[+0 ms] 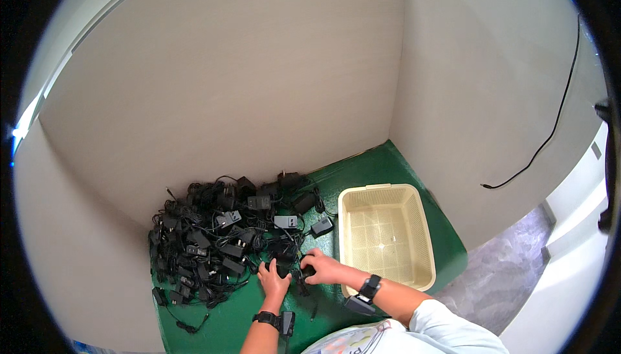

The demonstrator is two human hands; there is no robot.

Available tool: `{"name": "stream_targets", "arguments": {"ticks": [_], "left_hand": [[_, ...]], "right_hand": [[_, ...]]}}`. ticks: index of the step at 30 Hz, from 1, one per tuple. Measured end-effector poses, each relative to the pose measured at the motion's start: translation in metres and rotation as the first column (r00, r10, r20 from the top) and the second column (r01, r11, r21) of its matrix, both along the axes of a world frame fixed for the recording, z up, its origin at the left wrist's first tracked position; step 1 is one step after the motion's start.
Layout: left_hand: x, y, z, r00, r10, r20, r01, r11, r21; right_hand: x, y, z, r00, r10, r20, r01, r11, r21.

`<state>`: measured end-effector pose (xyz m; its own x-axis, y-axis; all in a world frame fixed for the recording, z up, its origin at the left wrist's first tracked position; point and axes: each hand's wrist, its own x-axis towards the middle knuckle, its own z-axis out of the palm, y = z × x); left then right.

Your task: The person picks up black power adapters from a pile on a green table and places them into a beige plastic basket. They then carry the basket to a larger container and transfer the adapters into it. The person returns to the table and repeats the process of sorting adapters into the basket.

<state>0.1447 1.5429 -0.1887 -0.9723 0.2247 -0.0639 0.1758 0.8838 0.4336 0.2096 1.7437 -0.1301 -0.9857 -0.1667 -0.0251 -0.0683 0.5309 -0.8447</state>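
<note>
A large tangled heap of black power adapters (200, 247) with coiled cords covers the left part of the green table. At the heap's near right edge, my left hand (274, 283) has its thumb and fingers curled round a dark piece that looks like a power adapter (283, 270). Close beside it, my right hand (323, 268) is closed on another black power adapter (307, 270), partly hidden by the fingers. A bundled black cord (301, 286) hangs between the two hands. Several adapters with grey labelled faces, such as a pale-faced adapter (285, 222), lie just beyond.
A cream plastic basket (424, 250) with mesh sides stands right of my right hand; nothing shows inside it. Pale partition walls (259, 82) enclose the green table (381, 163) at the back and sides. A black cable (550, 135) hangs down the right wall.
</note>
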Motion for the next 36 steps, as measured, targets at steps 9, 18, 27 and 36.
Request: {"name": "stream_targets", "arguments": {"ticks": [9, 18, 27, 36], "left_hand": [[0.024, -0.012, -0.013, 0.986, -0.106, -0.127, 0.119, 0.988, 0.099], [0.020, -0.010, -0.019, 0.988, -0.120, -0.100, 0.130, 0.987, 0.096], [0.018, -0.006, -0.009, 0.996, -0.091, -0.026, 0.093, 0.991, 0.099], [0.013, -0.011, -0.019, 0.985, -0.136, -0.107, 0.146, 0.984, 0.098]], "right_hand": [[0.070, 0.085, 0.085, 0.967, 0.036, 0.250, 0.214, 0.412, -0.886], [0.112, 0.141, 0.153, 0.966, -0.230, -0.117, -0.050, 0.278, -0.959], [0.119, 0.157, 0.095, 0.845, -0.497, 0.198, 0.516, 0.663, -0.542], [0.124, 0.111, 0.010, 0.868, -0.496, -0.004, 0.483, 0.843, 0.235]]}}
